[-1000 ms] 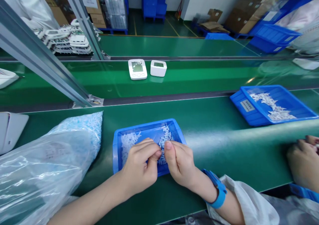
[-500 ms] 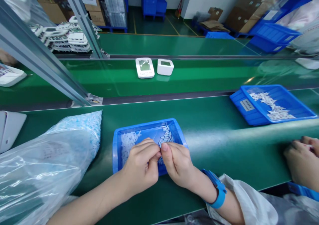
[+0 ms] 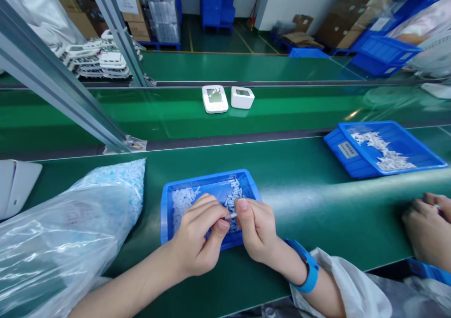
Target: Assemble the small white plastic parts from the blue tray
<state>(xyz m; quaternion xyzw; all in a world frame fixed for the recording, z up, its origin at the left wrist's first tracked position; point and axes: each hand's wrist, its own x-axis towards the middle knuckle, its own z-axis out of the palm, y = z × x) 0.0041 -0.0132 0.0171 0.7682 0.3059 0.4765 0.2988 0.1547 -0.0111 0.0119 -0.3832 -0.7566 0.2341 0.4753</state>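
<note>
Above a blue bin [image 3: 207,181], a small white plastic piece [image 3: 230,216] spans the gap between my fingertips. My left hand [image 3: 200,236] pinches its left end between thumb and forefinger. The fingers of my right hand [image 3: 259,228] are closed at its right end, with the thumb on top; a blue band circles that wrist. Inside the bin, translucent white bits [image 3: 183,199] lie on the left and slim white pieces [image 3: 233,191] on the right, partly hidden by my hands.
A clear bag of pale blue bits [image 3: 116,182] lies left. Farther right stand a tilted blue bin [image 3: 347,151] with white pieces and another person's hands [image 3: 424,224]. Two white display devices [image 3: 214,99] sit on the green belt [image 3: 169,116] behind; a metal post [image 3: 70,73] slants at left.
My fingertips have drawn slightly apart, so the white piece between them now shows. The two display devices have shifted right along the belt.
</note>
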